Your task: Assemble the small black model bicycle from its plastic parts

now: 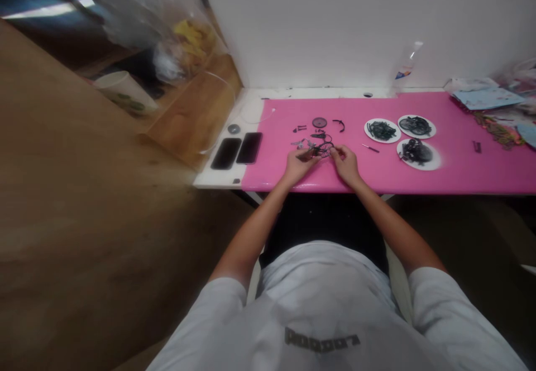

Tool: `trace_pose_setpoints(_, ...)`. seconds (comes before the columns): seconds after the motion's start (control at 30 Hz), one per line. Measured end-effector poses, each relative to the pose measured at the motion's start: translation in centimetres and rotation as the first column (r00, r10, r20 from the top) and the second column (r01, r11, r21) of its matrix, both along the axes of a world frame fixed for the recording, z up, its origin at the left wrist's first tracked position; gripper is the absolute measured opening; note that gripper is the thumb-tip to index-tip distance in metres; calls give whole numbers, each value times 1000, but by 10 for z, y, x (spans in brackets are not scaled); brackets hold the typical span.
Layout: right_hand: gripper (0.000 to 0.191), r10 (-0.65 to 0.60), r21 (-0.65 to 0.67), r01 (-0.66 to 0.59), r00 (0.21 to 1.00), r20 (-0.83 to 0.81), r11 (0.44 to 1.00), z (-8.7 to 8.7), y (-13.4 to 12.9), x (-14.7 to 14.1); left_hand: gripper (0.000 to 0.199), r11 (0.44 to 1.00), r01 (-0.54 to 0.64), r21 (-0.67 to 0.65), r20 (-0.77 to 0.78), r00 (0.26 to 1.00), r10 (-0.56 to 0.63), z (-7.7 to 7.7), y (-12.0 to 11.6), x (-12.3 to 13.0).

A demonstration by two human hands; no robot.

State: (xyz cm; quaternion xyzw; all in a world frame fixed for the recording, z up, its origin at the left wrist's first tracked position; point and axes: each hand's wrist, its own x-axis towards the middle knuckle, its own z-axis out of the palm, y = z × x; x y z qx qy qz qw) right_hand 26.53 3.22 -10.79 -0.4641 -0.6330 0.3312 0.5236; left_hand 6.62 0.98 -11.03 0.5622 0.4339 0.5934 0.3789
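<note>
A small black wire-like part point(323, 148) is held between both hands just above the pink worktop point(419, 181), near its front edge. The left hand point(298, 164) is closed, its fingers pinching the left end of the part, and the right hand point(345, 162) is closed too, its fingers pinching the right end. Just behind the hands, loose black pieces point(300, 129), a dark round disc point(319, 122) and a curved black strip point(340, 124) are spread on the pink surface. Three white plates point(382, 130) heaped with dark parts are set to the right, well apart from the hands. Two dark phones point(237, 149) are laid side by side at the left, on the white edge.
</note>
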Motion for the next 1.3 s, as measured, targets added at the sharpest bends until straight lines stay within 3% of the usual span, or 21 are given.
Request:
trace_pose_setpoints(0.27,47,-74,46,75,997,-21,996,1,-1,-1,37,998,-59,-38,12,998,59,-3,4,-1)
trace_pose_setpoints(0.5,39,-19,52,15,997,74,999,13,-14,-3,43,996,-85,20,-34,996,86,-5,4,-3)
trace_pose_setpoints(0.83,34,-34,81,21,986,161,996,10,-13,-2,38,992,-101,82,-152,982,112,-7,0,-1)
trace_pose_setpoints(1.1,38,-17,109,-6,977,210,994,7,-10,-2,42,991,-94,94,-165,980,109,-7,0,0)
trace_pose_setpoints(1.3,51,64,23,-70,982,179,997,9,-11,-2,39,991,-91,101,-191,975,109,-5,-1,1)
